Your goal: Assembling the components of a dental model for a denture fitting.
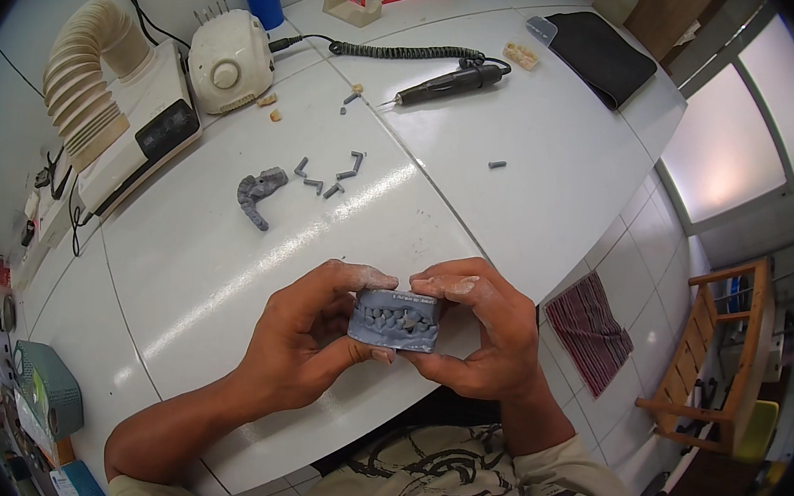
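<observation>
A grey dental model [394, 322], upper and lower teeth closed together, is held upright above the table's near edge. My left hand [318, 322] grips its left side, fingers on top and thumb below. Opposite it, my right hand [485, 328] grips the right side in the same way. Whitish dust marks the fingertips of both hands. Beyond them on the table lie a curved grey piece of a dental arch [255, 198] and several small grey pegs [313, 184]. One more grey peg [498, 165] lies apart to the right.
On the white tiled table [514, 221] rest a black handpiece [451, 85] with coiled cord, its white control unit [230, 62], and a dust extractor [142, 118] with ribbed hose. A black mat [601, 59] lies at far right. A wooden chair [716, 355] stands on the floor.
</observation>
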Available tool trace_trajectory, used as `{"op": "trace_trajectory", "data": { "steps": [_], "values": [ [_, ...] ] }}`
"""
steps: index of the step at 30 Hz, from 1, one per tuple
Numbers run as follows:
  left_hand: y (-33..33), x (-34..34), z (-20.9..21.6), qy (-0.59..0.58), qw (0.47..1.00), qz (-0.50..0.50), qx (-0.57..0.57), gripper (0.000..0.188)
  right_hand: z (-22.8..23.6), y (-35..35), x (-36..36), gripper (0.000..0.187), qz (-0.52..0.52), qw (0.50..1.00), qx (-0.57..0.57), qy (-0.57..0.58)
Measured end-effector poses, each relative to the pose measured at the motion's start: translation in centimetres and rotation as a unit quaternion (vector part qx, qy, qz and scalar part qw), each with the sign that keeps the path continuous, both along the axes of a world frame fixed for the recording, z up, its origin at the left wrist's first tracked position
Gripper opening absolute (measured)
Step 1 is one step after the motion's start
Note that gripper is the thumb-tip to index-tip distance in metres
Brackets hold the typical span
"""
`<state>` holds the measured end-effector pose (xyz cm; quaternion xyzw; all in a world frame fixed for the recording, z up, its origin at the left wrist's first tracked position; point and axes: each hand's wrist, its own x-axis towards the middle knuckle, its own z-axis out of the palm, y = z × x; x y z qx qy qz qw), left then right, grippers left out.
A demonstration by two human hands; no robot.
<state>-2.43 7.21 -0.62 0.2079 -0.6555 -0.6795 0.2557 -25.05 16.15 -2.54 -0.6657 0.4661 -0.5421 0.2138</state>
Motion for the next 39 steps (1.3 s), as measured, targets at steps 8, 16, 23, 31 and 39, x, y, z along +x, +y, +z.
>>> {"op": "trace_trajectory", "data": {
  "steps": [8,16,23,31,39],
  "values": [
    [-0.1,0.0,-0.2,0.01,1.0,-0.007,0.002,0.052,0.0,0.1,0.0,0.053,-0.003,1.0,0.0,-0.007],
    [-0.1,0.3,-0.4,0.003,1.0,-0.018,0.001,0.057,-0.2,0.2,0.1,0.053,-0.005,1.0,-0.006,-0.008],
    [-0.1,0.1,0.4,-0.046,0.998,-0.002,0.043,0.083,-0.4,0.2,-0.2,0.056,-0.022,0.999,-0.024,-0.015],
    [-0.1,0.0,-0.7,0.011,1.0,0.006,-0.019,0.076,-0.6,0.2,0.0,0.055,-0.032,0.999,-0.024,-0.009],
    [-0.1,-0.1,-0.5,0.01,0.999,0.003,-0.04,0.071,-0.2,0.2,0.0,0.056,-0.03,0.999,-0.011,0.004]
  ]
}}
